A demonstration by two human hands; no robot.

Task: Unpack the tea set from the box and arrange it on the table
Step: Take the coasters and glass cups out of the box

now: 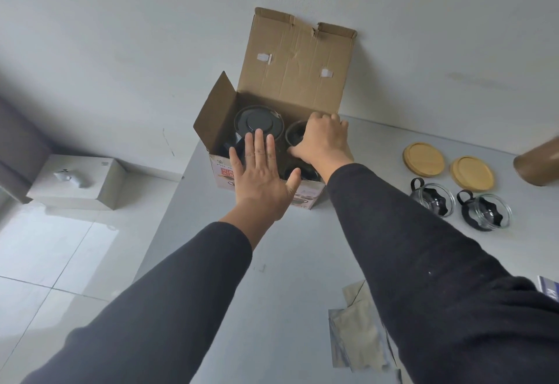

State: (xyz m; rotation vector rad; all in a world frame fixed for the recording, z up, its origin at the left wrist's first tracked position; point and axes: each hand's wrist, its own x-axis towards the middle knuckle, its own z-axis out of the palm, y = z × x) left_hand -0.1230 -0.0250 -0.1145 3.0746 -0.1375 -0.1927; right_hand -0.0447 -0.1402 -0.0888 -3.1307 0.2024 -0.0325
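Grey table [272, 262], open cardboard box [290, 81] at far edge. My left hand [260, 178] flat, fingers straight, against box front. My right hand [320, 141] reaches inside, curled round cup [295, 135] (teapot [257, 122] just left). Two glass cups [459, 206], wooden coasters [447, 166] right.

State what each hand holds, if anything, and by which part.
The left hand holds nothing; it is open and flat by the box. The right hand curls over a cup in the box, seemingly at its rim; the grip is partly hidden.

Mostly grey, brown and black here

Brown cardboard box [290, 60] with red print on white, black teapot lid [258, 122], tan wooden coasters [423, 158], clear glass cups [432, 200] with black holders, grey table [287, 262], black sleeves [408, 247].
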